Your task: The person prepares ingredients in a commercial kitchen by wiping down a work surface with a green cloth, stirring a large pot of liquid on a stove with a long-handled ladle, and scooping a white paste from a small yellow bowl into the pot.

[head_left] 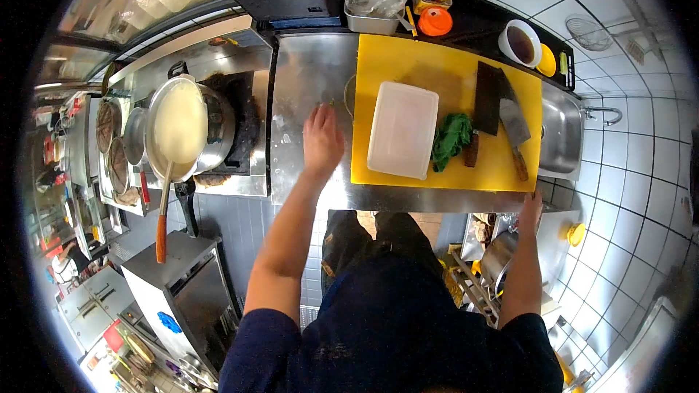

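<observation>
Left hand (322, 140) looks loosely open, can't tell on right hand (532, 211), yellow board (452, 102) is probably stiff, hefty, best grabbed by the edges.

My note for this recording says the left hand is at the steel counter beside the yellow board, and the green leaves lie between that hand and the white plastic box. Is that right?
Not quite: the green leaves lie on the other side of the white plastic box, between it and the knives, as the head view shows. The left hand is indeed at the steel counter beside the yellow board.
</observation>
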Tool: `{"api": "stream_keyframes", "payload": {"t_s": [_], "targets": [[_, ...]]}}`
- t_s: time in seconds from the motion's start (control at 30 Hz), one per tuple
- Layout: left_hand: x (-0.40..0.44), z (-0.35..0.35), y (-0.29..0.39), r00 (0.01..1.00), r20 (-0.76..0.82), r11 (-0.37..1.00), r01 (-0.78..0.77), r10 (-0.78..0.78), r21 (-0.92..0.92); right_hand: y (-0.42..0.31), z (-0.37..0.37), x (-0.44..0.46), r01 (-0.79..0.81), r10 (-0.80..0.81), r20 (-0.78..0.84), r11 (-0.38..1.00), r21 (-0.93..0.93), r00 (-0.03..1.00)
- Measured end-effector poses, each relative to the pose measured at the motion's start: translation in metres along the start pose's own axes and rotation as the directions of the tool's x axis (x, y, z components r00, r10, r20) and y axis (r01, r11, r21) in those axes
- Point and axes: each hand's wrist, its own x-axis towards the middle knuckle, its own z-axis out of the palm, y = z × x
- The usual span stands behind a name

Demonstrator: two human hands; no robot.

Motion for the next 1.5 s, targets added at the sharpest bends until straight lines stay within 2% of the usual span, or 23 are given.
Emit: {"api": "stream_keyframes", "payload": {"t_s": [0.07,0.17,0.27,0.3,0.4,0.5,0.57,0.6,0.7,0.8,0.87,0.9,1.0,1.1,1.17,1.2,1.23,1.27,1.33,1.37,1.4,1.47,1.5], "targets": [[0.026,0.014,-0.019,0.945,0.294,0.964,0.2,-0.142,-0.175,0.018,0.008,-0.034,0.147,-0.154,-0.041,0.978,-0.151,0.987],[0.044,0.036,-0.037,0.969,0.245,0.997,0.034,-0.017,-0.068,-0.037,-0.026,-0.09,-0.035,0.057,0.185,0.992,-0.118,0.981],[0.057,0.051,-0.045,0.947,0.32,1.0,0.003,0.004,-0.022,0.015,-0.013,-0.122,0.246,-0.221,0.113,0.922,-0.299,0.969],[0.06,0.054,-0.047,0.938,0.346,1.0,0.008,0.0,-0.021,0.001,-0.021,-0.126,0.094,-0.045,0.197,0.964,-0.248,0.979],[0.058,0.052,-0.048,0.933,0.358,0.999,-0.031,0.041,-0.033,-0.02,-0.042,-0.153,-0.056,0.148,0.249,0.938,-0.341,0.957],[0.048,0.035,-0.048,0.949,0.273,0.988,-0.145,0.156,-0.06,0.024,-0.033,-0.164,0.267,-0.111,0.355,0.863,-0.429,0.928],[0.034,0.033,-0.06,0.943,0.281,0.984,-0.167,0.179,-0.067,0.031,-0.032,-0.169,0.394,-0.179,0.426,0.773,-0.497,0.887],[0.017,0.038,-0.075,0.947,0.299,0.991,-0.091,0.116,-0.094,0.028,-0.031,-0.17,0.457,-0.211,0.464,0.721,-0.521,0.861],[-0.031,0.033,-0.098,0.927,0.375,0.995,0.01,0.029,-0.101,0.068,-0.005,-0.18,0.406,-0.215,0.394,0.763,-0.503,0.894],[-0.049,0.0,-0.088,0.892,0.435,0.992,-0.105,0.122,-0.062,0.007,-0.02,-0.181,0.249,0.041,0.507,0.835,-0.491,0.861],[-0.056,-0.004,-0.092,0.906,0.388,0.983,-0.119,0.166,-0.142,0.012,-0.012,-0.182,0.129,0.067,0.436,0.906,-0.404,0.897],[-0.057,-0.002,-0.092,0.903,0.418,0.993,-0.075,0.104,-0.086,0.011,-0.011,-0.182,0.071,0.083,0.403,0.932,-0.354,0.911],[-0.044,0.003,-0.084,0.906,0.423,1.0,0.03,-0.03,0.006,0.005,-0.006,-0.183,0.079,-0.023,0.201,0.958,-0.275,0.979],[-0.005,-0.012,-0.051,0.929,0.353,0.99,0.133,-0.112,-0.035,0.048,0.0,-0.169,0.294,-0.129,0.413,0.883,-0.367,0.902],[0.015,-0.003,-0.04,0.896,0.373,0.962,0.273,-0.243,-0.028,-0.01,-0.029,-0.17,0.16,-0.014,0.401,0.929,-0.333,0.916],[0.024,0.0,-0.036,0.894,0.419,0.987,0.139,-0.159,0.077,-0.037,-0.042,-0.171,0.091,0.043,0.395,0.945,-0.315,0.918],[0.033,0.002,-0.035,0.879,0.471,0.984,-0.003,-0.081,0.176,-0.028,-0.033,-0.175,0.093,-0.032,0.195,0.945,-0.314,0.98],[0.042,0.005,-0.037,0.85,0.526,0.952,-0.149,-0.013,0.266,-0.015,-0.036,-0.174,0.206,-0.066,0.327,0.886,-0.415,0.943],[0.047,0.026,-0.05,0.887,0.445,0.95,-0.234,0.121,0.208,-0.019,-0.051,-0.172,0.444,-0.069,0.579,0.717,-0.538,0.813],[0.047,0.033,-0.055,0.9,0.421,0.98,-0.172,0.114,0.101,-0.02,-0.046,-0.169,0.48,0.069,0.655,0.623,-0.617,0.753],[0.05,0.034,-0.055,0.911,0.399,0.994,-0.11,0.104,-0.008,-0.016,-0.045,-0.171,0.452,0.06,0.652,0.672,-0.587,0.756],[0.05,0.054,-0.067,0.857,0.512,0.983,0.145,-0.066,-0.116,0.009,-0.042,-0.177,0.393,0.043,0.644,0.761,-0.517,0.764],[0.049,0.05,-0.064,0.837,0.543,0.982,0.154,-0.07,-0.11,0.037,-0.035,-0.185,0.372,-0.05,0.569,0.803,-0.466,0.821]]}}
